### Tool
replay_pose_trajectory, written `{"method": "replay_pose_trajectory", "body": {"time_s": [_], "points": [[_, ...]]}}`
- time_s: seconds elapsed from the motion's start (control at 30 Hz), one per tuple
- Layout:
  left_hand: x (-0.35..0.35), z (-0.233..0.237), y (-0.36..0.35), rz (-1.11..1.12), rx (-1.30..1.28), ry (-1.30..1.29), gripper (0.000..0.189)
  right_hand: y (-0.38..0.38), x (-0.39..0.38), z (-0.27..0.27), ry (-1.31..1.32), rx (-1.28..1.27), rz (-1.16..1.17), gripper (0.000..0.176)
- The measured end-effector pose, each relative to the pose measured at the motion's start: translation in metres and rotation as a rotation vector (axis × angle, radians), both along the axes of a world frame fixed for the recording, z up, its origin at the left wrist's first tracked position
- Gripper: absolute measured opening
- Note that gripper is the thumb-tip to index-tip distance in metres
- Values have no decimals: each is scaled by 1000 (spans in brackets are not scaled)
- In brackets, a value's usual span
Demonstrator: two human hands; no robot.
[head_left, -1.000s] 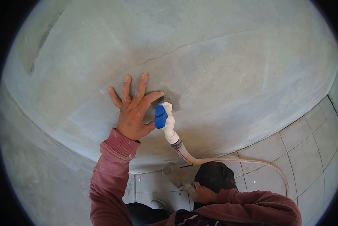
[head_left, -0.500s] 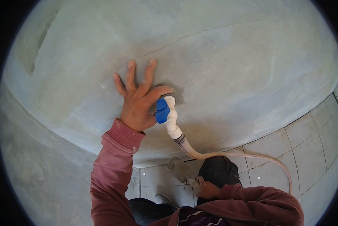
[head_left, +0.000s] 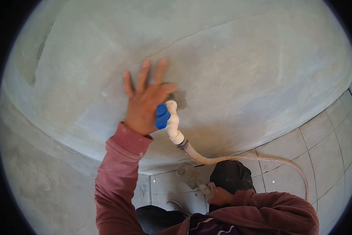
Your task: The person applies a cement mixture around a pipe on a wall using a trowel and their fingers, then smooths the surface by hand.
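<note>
My left hand point(head_left: 144, 102) is spread against or close over the grey plastered wall point(head_left: 242, 78), its fingers apart and slightly blurred. Beside the thumb side of that hand, a white plastic tap point(head_left: 173, 123) with a blue handle point(head_left: 162, 116) sticks out of the wall. A dark damp patch point(head_left: 181, 100) surrounds the tap's base. Low down near my knee, my right hand point(head_left: 220, 194) is closed round the handle of a trowel point(head_left: 188, 175), its flat blade smeared with grey and pointing left.
From the tap's outlet a pale hose point(head_left: 219, 159) bends right and runs down past my right arm. Grey floor tiles point(head_left: 289, 145) lie along the wall's foot. A thin crack point(head_left: 195, 35) crosses the wall above my left hand. My dark-clad knee point(head_left: 231, 176) is below the hose.
My left hand has lifted its index finger and thumb off the tap's base and shifted slightly up and right. The right hand keeps hold of the trowel; the whole view has shifted a little.
</note>
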State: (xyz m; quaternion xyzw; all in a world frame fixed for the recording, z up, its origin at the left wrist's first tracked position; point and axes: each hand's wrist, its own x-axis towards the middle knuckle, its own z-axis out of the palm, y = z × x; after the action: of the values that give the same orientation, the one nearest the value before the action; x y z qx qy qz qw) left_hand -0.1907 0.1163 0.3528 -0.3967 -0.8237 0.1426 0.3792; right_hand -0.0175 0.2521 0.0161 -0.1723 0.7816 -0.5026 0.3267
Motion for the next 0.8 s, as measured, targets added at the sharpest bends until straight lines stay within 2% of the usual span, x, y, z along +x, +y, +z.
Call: {"method": "replay_pose_trajectory", "body": {"time_s": [0.07,0.3,0.37,0.5,0.57,0.67,0.8], "points": [[-7,2,-15,-77,109,-13,19,3,3,7,13,-18,0,74],[2,1,3,-6,84,19,13,1,2,5,-9,-31,-12,73],[6,3,11,27,2,-30,12,0,2,2,27,-19,-9,73],[4,4,7,15,-13,-18,16,1,3,3,28,-2,-1,73],[6,4,4,-116,193,-17,21,1,4,1,12,30,18,73],[12,20,-16,-258,331,-66,30,3,6,5,-13,7,-13,72],[17,27,-42,-333,196,-58,31,3,7,4,-18,-12,-13,73]]}}
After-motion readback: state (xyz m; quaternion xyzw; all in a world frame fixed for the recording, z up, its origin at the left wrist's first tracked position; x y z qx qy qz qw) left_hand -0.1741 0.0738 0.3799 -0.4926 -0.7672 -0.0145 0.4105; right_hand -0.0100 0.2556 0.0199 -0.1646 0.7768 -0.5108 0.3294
